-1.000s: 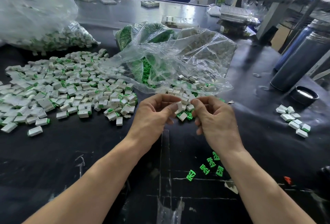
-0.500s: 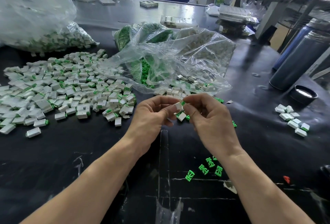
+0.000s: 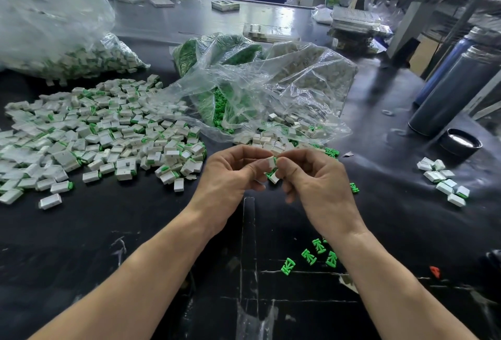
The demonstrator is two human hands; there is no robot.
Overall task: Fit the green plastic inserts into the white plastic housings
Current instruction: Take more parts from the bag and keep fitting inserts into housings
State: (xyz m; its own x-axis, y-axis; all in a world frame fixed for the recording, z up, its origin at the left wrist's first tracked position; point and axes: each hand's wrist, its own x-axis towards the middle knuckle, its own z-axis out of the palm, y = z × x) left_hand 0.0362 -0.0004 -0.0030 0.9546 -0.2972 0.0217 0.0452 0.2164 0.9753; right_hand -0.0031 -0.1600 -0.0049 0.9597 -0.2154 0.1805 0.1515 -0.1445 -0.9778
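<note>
My left hand [image 3: 230, 177] pinches a small white housing [image 3: 271, 162] between thumb and forefinger, above the black table. My right hand [image 3: 314, 185] meets it from the right and pinches a green insert [image 3: 275, 160] at the housing's edge; only a sliver of green shows. Another white housing [image 3: 274, 178] lies just under the fingers. Several loose green inserts [image 3: 309, 257] lie near my right forearm. A clear bag [image 3: 271, 90] behind my hands spills white housings and green inserts.
A wide heap of fitted white-and-green pieces [image 3: 103, 133] covers the left of the table. A second full bag [image 3: 62, 52] sits far left. A small group of pieces [image 3: 444, 179] lies right, near a black cap [image 3: 461, 144] and dark flasks [image 3: 458, 90].
Both hands have risen slightly from the pile and drawn together. The right fingers now bring the green insert against the white housing held by the left.
</note>
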